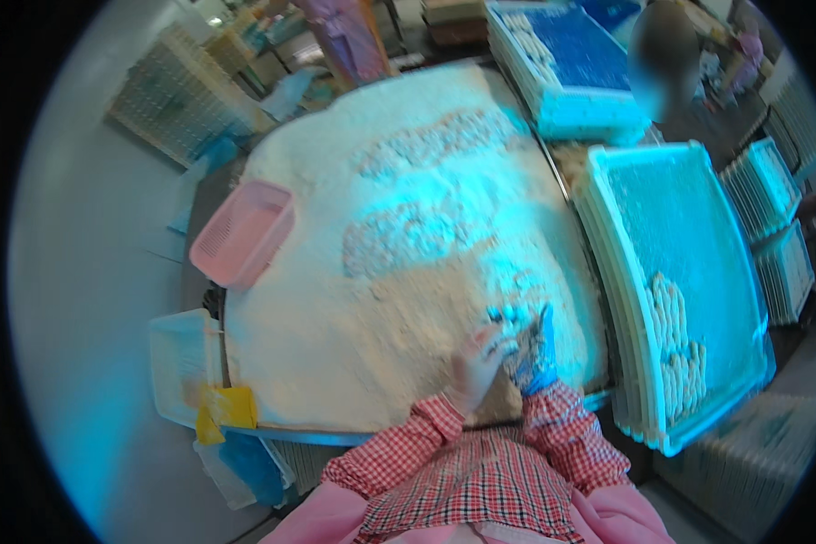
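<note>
Over the near right part of a powder-covered table, my two hands are close together. My left hand (477,364) has its fingers bent toward the right one, around something I cannot make out. A blue glove dusted with powder covers my right hand (537,358); it is cupped, with one finger pointing up. Small pale lumps (510,315) show at the fingertips of both hands. Beyond them lies a broad layer of pale powder (335,335). Two patches of small greyish pieces lie in it, a nearer patch (394,240) and a farther patch (435,140).
A pink basket (245,234) sits at the table's left edge, above a white bin (177,363) with a yellow piece (227,412). Stacked trays (689,208) stand at right, the top one holding pale strips (671,335). Another tray stack (580,54) is behind; people stand farther off.
</note>
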`<state>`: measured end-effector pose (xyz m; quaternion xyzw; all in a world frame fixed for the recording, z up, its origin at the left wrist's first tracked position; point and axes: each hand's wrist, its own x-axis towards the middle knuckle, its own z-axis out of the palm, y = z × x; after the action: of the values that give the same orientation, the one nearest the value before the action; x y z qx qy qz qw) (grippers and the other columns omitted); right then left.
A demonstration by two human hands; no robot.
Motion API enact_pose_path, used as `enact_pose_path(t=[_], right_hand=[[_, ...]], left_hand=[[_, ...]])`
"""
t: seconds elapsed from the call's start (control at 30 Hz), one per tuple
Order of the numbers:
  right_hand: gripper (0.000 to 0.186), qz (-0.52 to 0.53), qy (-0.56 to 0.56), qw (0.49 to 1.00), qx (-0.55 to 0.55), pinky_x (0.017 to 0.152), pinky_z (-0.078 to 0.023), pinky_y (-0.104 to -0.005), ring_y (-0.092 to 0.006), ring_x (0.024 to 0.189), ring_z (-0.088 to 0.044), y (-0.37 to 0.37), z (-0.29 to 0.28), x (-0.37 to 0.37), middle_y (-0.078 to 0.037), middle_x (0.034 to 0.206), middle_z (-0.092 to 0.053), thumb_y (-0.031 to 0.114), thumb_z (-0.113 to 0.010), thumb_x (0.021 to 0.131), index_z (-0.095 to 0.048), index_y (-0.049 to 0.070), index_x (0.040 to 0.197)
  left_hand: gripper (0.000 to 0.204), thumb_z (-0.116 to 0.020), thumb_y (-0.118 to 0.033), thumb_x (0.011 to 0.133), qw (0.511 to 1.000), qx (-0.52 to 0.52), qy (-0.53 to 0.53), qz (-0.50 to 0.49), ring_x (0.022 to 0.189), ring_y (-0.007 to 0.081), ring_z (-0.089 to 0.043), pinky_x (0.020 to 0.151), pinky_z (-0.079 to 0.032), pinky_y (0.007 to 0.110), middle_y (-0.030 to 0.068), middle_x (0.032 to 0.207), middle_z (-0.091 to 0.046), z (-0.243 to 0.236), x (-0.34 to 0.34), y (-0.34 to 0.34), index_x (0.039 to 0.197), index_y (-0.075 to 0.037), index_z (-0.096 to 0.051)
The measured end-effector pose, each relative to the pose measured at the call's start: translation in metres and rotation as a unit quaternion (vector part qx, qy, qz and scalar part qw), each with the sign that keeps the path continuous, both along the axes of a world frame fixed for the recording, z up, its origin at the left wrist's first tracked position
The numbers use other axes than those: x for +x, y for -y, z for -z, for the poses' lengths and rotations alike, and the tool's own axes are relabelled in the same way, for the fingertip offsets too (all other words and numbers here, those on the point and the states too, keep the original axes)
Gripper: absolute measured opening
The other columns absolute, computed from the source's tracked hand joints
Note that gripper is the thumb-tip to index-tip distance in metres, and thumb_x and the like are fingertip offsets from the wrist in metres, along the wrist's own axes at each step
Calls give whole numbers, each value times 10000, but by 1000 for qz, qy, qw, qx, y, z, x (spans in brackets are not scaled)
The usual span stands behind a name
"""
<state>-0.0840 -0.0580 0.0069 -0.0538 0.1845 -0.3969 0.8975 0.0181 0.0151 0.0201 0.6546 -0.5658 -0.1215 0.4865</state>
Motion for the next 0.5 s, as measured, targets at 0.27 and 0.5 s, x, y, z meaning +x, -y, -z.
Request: enact_pose_path(t=[0.27,0.5], right_hand=[[482,-111,62,992,-27,1065,-364,-383,-219,1257,-442,-34,95,48,-108,1399,-432,314,-360,1010,-338,68,1424],[525,17,12,994,-104,1133,-261,-388,-259,1404,-245,-40,18,64,-116,1537,-231,268,-326,1000,-248,55,1473]], left_hand=[[369,-654,-238,814,979,-51,164,-113,1126,354,-525,1021,-305,531,145,1207,-577,-40,29,18,1144,-96,-573],[489,-593,-258,845,992,21,124,9,1234,348,-459,1086,-253,526,153,1394,-453,61,40,20,1296,-101,-490]])
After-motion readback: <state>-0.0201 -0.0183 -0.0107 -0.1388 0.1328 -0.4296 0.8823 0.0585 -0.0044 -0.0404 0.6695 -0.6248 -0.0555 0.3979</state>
